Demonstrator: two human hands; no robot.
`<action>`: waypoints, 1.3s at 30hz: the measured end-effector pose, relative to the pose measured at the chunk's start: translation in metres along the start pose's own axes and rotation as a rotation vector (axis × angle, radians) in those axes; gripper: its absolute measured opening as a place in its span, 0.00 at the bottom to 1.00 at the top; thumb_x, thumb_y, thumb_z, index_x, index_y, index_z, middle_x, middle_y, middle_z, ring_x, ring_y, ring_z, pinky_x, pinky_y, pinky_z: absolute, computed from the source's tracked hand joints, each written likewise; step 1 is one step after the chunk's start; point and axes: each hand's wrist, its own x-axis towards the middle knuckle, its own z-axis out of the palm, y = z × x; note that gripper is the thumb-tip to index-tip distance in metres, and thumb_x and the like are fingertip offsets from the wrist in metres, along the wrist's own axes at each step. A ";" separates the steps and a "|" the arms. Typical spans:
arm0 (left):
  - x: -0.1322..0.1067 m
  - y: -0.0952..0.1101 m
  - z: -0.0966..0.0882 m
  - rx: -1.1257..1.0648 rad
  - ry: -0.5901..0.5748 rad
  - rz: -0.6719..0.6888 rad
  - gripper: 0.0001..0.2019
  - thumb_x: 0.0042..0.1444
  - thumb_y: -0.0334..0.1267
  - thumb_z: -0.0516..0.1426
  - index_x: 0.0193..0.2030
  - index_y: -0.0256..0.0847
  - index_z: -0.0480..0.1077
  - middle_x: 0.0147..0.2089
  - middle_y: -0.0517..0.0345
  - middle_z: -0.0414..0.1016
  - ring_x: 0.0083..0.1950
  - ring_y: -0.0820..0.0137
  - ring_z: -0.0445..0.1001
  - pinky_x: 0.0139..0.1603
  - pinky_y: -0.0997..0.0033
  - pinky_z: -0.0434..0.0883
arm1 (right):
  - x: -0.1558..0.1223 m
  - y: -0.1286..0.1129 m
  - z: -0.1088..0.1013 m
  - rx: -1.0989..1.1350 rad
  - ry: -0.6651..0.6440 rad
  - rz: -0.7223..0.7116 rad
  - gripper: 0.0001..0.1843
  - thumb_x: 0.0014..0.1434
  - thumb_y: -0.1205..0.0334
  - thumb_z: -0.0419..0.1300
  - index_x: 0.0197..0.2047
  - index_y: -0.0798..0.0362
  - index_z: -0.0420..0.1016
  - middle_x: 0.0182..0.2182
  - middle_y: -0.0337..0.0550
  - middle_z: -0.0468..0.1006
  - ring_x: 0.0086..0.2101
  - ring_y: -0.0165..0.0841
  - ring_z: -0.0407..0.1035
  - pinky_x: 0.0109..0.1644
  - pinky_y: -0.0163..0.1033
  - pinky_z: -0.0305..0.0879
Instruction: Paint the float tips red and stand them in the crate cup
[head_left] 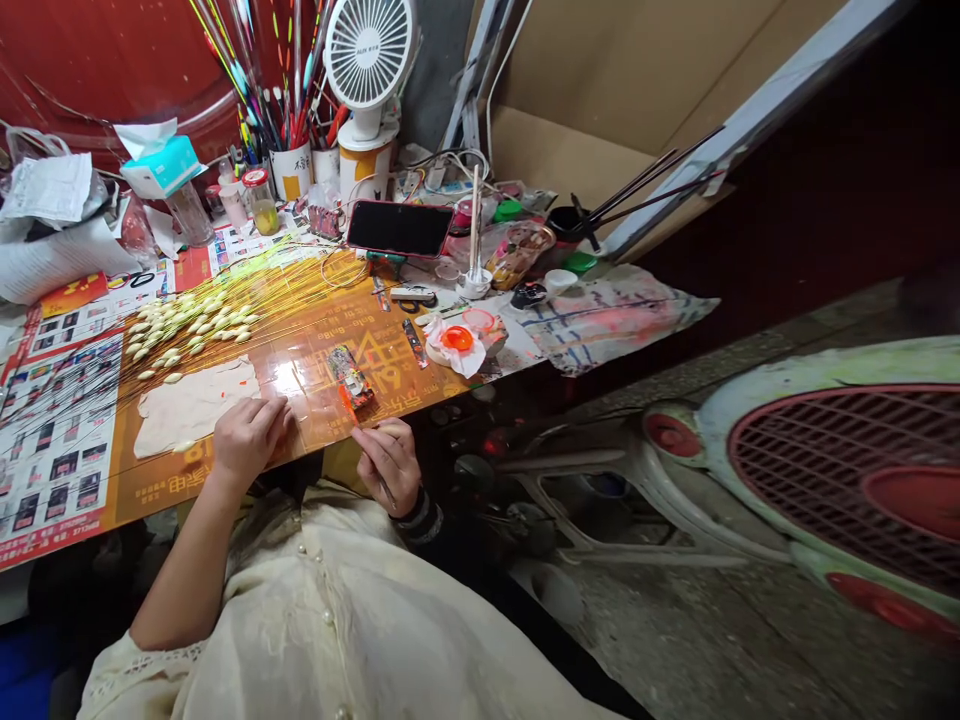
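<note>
My left hand [249, 441] rests its fingertips on a glossy orange printed mat [322, 385], beside a cream cloth or paper sheet [191, 405], and holds nothing I can see. My right hand [390, 465] pinches a thin stick [367, 450] with an orange tip. Just beyond the fingers lies a paint-smeared block [351, 378]. Farther left, several long thin stems with cream, spindle-shaped bodies [187, 325] lie side by side, resembling fishing floats. An orange-stained dish on crumpled tissue [457, 340] sits to the right.
A phone on a stand [399, 228], a white clip fan [367, 52], pots of long sticks [291, 170] and small jars crowd the table's back. The table's right edge drops to a concrete floor, where a large red-and-green floor fan [847, 480] stands.
</note>
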 end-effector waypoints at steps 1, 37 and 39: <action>0.000 0.000 0.000 0.005 0.002 0.005 0.09 0.66 0.39 0.54 0.45 0.43 0.76 0.34 0.53 0.80 0.35 0.69 0.76 0.37 0.69 0.69 | 0.000 -0.002 0.001 0.009 -0.008 -0.013 0.26 0.63 0.68 0.54 0.64 0.48 0.66 0.44 0.45 0.78 0.44 0.36 0.67 0.54 0.53 0.70; -0.001 0.004 -0.001 0.018 0.024 0.029 0.09 0.67 0.38 0.53 0.43 0.42 0.75 0.33 0.55 0.78 0.34 0.70 0.74 0.37 0.70 0.67 | 0.006 -0.018 0.008 -0.016 -0.013 -0.013 0.31 0.61 0.72 0.58 0.66 0.48 0.64 0.45 0.45 0.79 0.44 0.36 0.66 0.55 0.50 0.67; -0.001 0.004 0.000 0.043 0.041 0.044 0.09 0.67 0.38 0.53 0.43 0.43 0.75 0.33 0.56 0.78 0.34 0.70 0.74 0.36 0.70 0.66 | 0.006 -0.020 0.007 -0.009 -0.017 -0.027 0.31 0.61 0.72 0.58 0.66 0.48 0.64 0.44 0.45 0.79 0.43 0.36 0.66 0.55 0.50 0.67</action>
